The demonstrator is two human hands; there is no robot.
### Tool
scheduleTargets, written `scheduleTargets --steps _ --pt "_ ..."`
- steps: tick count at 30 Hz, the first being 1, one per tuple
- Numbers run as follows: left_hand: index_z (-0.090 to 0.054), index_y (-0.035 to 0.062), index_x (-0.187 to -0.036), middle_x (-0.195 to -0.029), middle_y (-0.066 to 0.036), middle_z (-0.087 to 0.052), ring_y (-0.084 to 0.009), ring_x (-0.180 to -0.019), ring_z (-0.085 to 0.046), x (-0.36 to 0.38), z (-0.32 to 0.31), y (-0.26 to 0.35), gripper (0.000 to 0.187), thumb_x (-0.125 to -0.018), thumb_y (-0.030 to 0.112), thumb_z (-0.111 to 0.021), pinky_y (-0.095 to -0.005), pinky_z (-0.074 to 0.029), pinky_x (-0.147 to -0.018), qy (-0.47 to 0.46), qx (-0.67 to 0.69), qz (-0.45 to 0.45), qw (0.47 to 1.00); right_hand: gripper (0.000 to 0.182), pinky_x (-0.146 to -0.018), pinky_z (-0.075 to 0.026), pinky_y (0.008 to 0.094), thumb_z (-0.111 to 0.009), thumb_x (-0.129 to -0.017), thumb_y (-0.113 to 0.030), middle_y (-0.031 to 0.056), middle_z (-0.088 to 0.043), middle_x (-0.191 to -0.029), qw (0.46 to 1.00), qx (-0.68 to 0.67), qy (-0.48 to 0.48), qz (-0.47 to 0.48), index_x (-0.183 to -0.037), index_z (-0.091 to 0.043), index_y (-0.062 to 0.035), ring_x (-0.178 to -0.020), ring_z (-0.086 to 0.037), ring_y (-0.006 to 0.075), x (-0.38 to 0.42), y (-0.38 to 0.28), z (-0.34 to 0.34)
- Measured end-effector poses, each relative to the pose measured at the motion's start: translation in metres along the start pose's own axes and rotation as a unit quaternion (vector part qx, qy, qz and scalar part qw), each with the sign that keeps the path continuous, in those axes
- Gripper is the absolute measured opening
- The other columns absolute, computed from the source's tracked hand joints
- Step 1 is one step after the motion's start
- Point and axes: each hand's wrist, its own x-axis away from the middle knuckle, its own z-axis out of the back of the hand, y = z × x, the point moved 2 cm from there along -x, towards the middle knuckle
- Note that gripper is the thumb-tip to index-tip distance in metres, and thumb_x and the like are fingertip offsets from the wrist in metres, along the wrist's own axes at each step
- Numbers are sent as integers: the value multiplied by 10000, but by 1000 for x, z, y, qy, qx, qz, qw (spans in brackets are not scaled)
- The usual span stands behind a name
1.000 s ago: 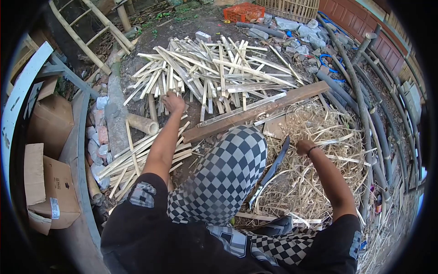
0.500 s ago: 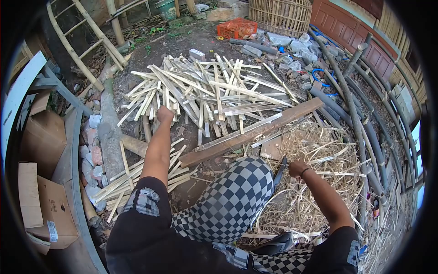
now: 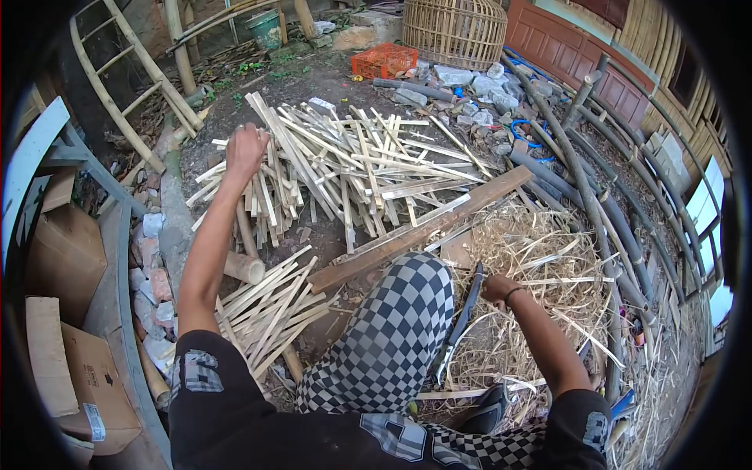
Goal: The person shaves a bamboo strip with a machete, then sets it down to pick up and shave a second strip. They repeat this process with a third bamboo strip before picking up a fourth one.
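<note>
My left hand point(image 3: 245, 149) reaches far out to the left edge of a big pile of split bamboo strips point(image 3: 360, 168), its fingers curled around a strip there. Beside my checkered knee point(image 3: 395, 321), my right hand point(image 3: 495, 288) grips the handle of a long dark-bladed knife point(image 3: 460, 325); the blade points down toward me. A smaller bundle of bamboo strips point(image 3: 274, 309) lies under my left arm.
A long wooden plank point(image 3: 423, 227) lies slantwise between the pile and a heap of pale shavings point(image 3: 540, 266). A short bamboo tube point(image 3: 244, 268), cardboard boxes point(image 3: 66, 258), a ladder point(image 3: 125, 86), an orange crate point(image 3: 384, 61), a woven cage point(image 3: 454, 31) and long poles point(image 3: 603, 204) ring the spot.
My left hand has moved left and farther out along the pile's edge. The right hand with the knife has stayed by my knee; the view has tilted slightly upward.
</note>
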Motion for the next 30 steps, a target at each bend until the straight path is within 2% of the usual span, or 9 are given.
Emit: scheduleTargets --steps 5,7,8,10,19,22,23,26,30 --pt "-656 -53 -872 -869 -310 -648 -484 -837 -637 -45 116 30 464 -987 371 -508 -547 -508 -763 92 7 -66 994 341 -587 -604 357 -591 -888 -227 228 -724 -833 962 -266 34 -45 -953 -672 98 -567 -708 319 -11 -26 -46" --pt "-678 -36 -856 -856 -288 -659 -465 -832 -641 -52 164 56 504 -989 422 -514 -536 -507 -761 123 -9 -94 988 454 -700 -608 425 -665 -855 -278 274 -706 -975 779 -575 206 -143 -1114 -603 89 -737 -732 362 -2 -26 -71" --pt "-678 -36 -856 -856 -288 -659 -465 -832 -641 -56 182 66 504 -989 422 -514 -536 -507 -761 128 -11 -97 987 537 -860 -567 494 -724 -818 -315 288 -676 -1089 797 -381 405 -237 -1189 -562 39 -987 -700 387 -26 -26 -108" --pt "-691 -33 -851 -842 -280 -665 -455 -830 -645 -58 217 99 516 -979 440 -529 -525 -507 -766 143 -23 -133 981 646 -969 -509 511 -793 -756 -346 271 -655 -1174 769 -454 338 -297 -1244 -531 -13 -1150 -628 393 -12 -48 -132" --pt "-690 -24 -846 -739 -254 -640 -439 -799 -640 -77 277 246 549 -973 483 -522 -498 -479 -751 143 -1 -231 963 636 -969 -523 467 -810 -717 -318 222 -658 -1208 764 -516 259 -288 -1233 -553 -49 -1121 -646 383 -18 -42 -150" --pt "-692 -17 -851 -699 -215 -646 -382 -738 -669 -67 267 279 542 -975 484 -527 -471 -488 -710 79 20 -209 974 517 -966 -524 466 -746 -771 -273 231 -654 -1216 767 -507 279 -278 -1200 -595 -29 -1128 -640 397 -29 -27 -150" --pt "-694 -23 -854 -662 -153 -651 -280 -660 -680 -67 256 282 542 -979 479 -532 -421 -504 -665 72 41 -193 978 519 -972 -520 463 -736 -779 -274 239 -646 -1229 784 -513 244 -248 -1212 -596 -24 -1141 -635 394 -44 -19 -152" --pt "-721 -18 -859 -638 -176 -658 -308 -715 -706 -43 231 304 548 -967 483 -529 -429 -528 -717 -2 191 -143 971 494 -999 -503 450 -708 -800 -277 255 -637 -1245 815 -515 182 -193 -1206 -622 -9 -1175 -625 364 -65 -3 -165" --pt "-717 -30 -951 -690 -86 -659 -162 -607 -673 -42 134 332 502 -983 444 -556 -328 -526 -598 -24 276 -191 942 405 -823 -591 383 -798 -743 -260 165 -712 -1133 854 -418 206 -229 -1039 -719 4 -975 -720 317 -61 -4 -173"
